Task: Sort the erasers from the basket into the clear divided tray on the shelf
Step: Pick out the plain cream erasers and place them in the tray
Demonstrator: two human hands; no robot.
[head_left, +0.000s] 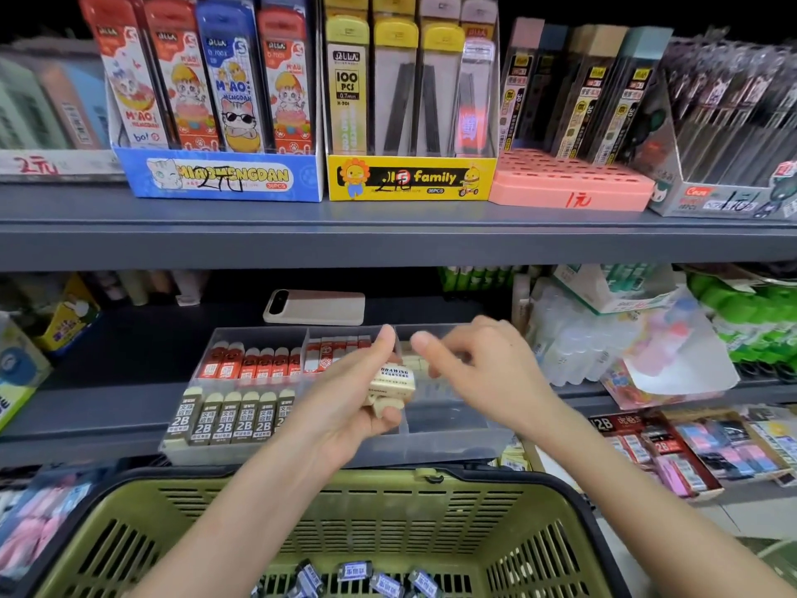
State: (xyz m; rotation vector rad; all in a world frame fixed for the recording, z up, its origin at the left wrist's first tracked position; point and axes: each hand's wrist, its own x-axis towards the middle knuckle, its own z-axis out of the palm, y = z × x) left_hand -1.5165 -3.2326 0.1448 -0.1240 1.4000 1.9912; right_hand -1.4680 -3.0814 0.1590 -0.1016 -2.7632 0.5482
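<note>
We record grey metal shelving [86, 420] in two tiers. On the upper shelf [388, 239] we note a blue display box [224, 179], a yellow display box [409, 179] and a pink rack [569, 192]; darkness above.

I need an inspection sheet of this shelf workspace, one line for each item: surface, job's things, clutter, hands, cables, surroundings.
Surface: grey shelf carries the clear divided tray.
Job's things: red-sleeved erasers and 2B erasers fill the left compartments; green basket below holds dark-wrapped erasers.
Clutter: phone lies behind the tray.
Grippers: left hand holds cream erasers at the tray; right hand is blurred, grip unclear.
Cables: nothing seen.
Surroundings: pencil-lead boxes on the upper shelf.
</note>
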